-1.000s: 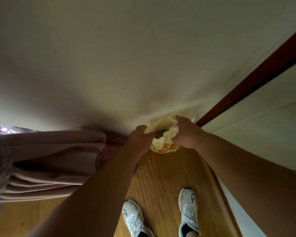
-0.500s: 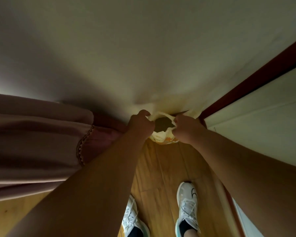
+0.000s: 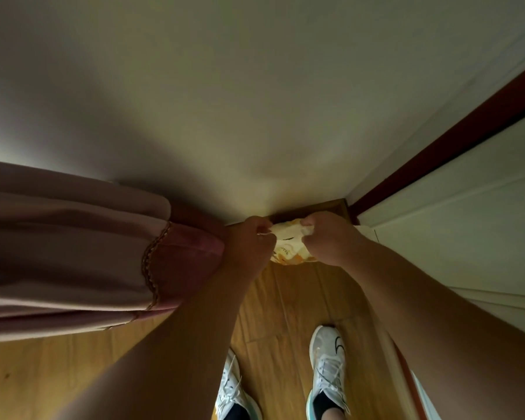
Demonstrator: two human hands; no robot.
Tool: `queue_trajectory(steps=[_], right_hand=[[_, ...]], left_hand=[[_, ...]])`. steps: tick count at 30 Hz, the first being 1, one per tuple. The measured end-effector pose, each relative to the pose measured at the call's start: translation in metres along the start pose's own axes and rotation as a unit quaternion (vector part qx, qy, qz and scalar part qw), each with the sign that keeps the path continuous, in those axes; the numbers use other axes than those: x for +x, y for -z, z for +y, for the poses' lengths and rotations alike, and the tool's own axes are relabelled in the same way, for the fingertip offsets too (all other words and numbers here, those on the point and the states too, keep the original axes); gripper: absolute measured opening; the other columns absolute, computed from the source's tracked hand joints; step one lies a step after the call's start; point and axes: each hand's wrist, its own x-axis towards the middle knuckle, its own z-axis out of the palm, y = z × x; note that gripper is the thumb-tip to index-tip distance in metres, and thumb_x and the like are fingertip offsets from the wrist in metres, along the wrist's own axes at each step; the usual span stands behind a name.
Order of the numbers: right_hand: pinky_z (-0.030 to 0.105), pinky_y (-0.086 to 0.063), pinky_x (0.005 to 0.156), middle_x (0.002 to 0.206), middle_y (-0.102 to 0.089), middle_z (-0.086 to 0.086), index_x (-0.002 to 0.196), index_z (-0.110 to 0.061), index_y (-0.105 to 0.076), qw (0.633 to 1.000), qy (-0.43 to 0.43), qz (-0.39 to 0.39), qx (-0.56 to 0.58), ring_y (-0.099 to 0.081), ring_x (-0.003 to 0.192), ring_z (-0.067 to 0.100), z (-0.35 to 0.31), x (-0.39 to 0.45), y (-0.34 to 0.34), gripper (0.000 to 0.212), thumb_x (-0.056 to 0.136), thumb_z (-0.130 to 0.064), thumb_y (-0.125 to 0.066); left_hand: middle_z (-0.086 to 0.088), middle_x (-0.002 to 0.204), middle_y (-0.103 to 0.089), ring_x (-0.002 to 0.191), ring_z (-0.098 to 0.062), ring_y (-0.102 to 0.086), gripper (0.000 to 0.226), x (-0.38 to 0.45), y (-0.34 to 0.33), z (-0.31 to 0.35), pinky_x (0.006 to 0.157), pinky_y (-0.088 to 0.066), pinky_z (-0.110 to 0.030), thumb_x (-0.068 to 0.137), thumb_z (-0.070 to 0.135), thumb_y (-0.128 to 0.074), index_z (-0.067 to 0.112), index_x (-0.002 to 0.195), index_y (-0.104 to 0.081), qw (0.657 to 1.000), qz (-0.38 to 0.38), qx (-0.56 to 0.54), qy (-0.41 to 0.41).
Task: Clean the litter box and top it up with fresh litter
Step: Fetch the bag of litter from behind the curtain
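Head view, looking down past both forearms toward the floor.

Item one: small white plastic bag printed with orange and yellow patches (image 3: 288,253), held between the two hands above the light wooden plank floor (image 3: 273,304). Its top is bunched and pulled together; the mouth is drawn closed, so whatever is inside cannot be seen. The lower part bulges below and between the hands.

Item two: left hand (image 3: 249,244), fingers curled, gripping the bag's top edge on its own side; a thin white strip of plastic shows at the fingertips.

Item three: right hand (image 3: 325,237), fingers likewise curled, pinching a gathered wad of the bag's rim on the opposite side. The two hands sit near each other, the bag's neck stretched between them.

Item four: pale pink fabric curtain with a braided trim (image 3: 73,253), hanging just outside the left hand and touching the left wrist area.

Item five: plain off-white wall (image 3: 255,101), beyond both hands.

Item six: dark red-brown door frame strip (image 3: 455,137), running diagonally beyond the right hand, with a white panelled door (image 3: 467,237) outside the right forearm.

Item seven: pair of white lace-up sports shoes (image 3: 329,365), on the floor beneath the forearms, nearer the person than the bag.
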Motion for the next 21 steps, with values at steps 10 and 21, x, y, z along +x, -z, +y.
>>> queue_trajectory(steps=[10, 21], right_hand=[[0.026, -0.053, 0.072, 0.09, -0.067, -0.005, 0.115, -0.02, -0.073, 0.995, 0.015, 0.083, 0.058, -0.064, 0.087, 0.011, -0.043, -0.14, 0.094, 0.025, 0.096, -0.029, -0.059], [0.023, -0.046, 0.085, 0.125, -0.066, -0.007, 0.122, -0.028, -0.071, 0.987, 0.048, 0.14, 0.061, -0.057, 0.097, 0.006, -0.134, -0.376, 0.274, 0.03, 0.094, -0.03, -0.063]], left_hand=[[0.008, 0.098, -0.056, 0.09, -0.014, -0.061, 0.018, -0.097, 0.09, 0.099, 0.083, -0.048, -0.028, 0.096, 0.03, -0.069, 0.017, 0.105, -0.076, 0.989, -0.002, 0.084, -0.123], [0.009, 0.097, -0.056, 0.085, -0.007, -0.057, 0.014, -0.258, 0.247, 0.294, 0.083, -0.048, -0.025, 0.098, 0.03, -0.065, 0.022, 0.102, -0.076, 0.971, 0.049, 0.068, -0.224]])
